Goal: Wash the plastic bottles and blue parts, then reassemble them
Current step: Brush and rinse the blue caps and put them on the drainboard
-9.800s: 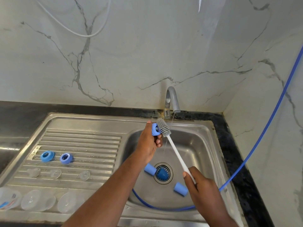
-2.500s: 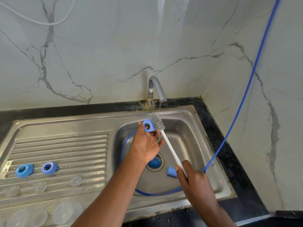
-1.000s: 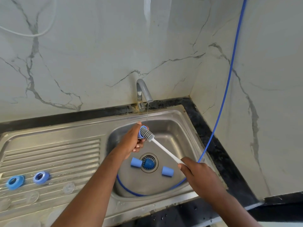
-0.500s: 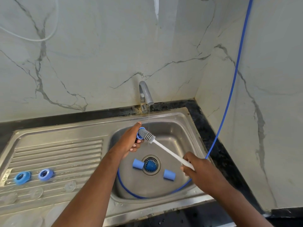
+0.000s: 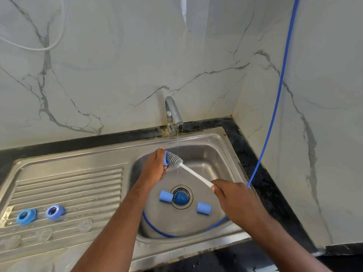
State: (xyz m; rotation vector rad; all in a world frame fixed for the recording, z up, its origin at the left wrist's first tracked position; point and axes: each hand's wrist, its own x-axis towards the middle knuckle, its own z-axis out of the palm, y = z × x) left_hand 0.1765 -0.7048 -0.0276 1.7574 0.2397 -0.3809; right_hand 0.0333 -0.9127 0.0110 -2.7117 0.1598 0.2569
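A small blue plastic ring [image 5: 166, 158] is pinched by the left hand [image 5: 155, 167] above the stainless-steel sink basin [image 5: 216, 154], just beside the thin stream of water [image 5: 177, 138] falling from the curved grey tap [image 5: 172, 112]. The thumb and fingers are curled round the ring. A bottle brush with grey bristles and a long white handle [image 5: 192, 171] is gripped at the handle's end by the right hand [image 5: 235, 201], whose fingers are closed round it. The bristled head is pressed against the ring.

Two light-blue plastic cylinders are laid on the basin floor. One [image 5: 166, 196] touches the left edge of the round metal drain [image 5: 181, 207]; the other [image 5: 203, 208] lies to the drain's right, apart from it. A dark-blue cone-shaped piece [image 5: 180, 197] is seated in the drain. A thin blue hose [image 5: 275, 107] is looped along the basin's near wall and led up the marble wall on the right.

On the ribbed steel draining board [image 5: 68, 185] at the left, two more blue plastic rings [image 5: 25, 216] [image 5: 54, 212] are set side by side, with clear domed pieces [image 5: 84, 225] nearer the front.
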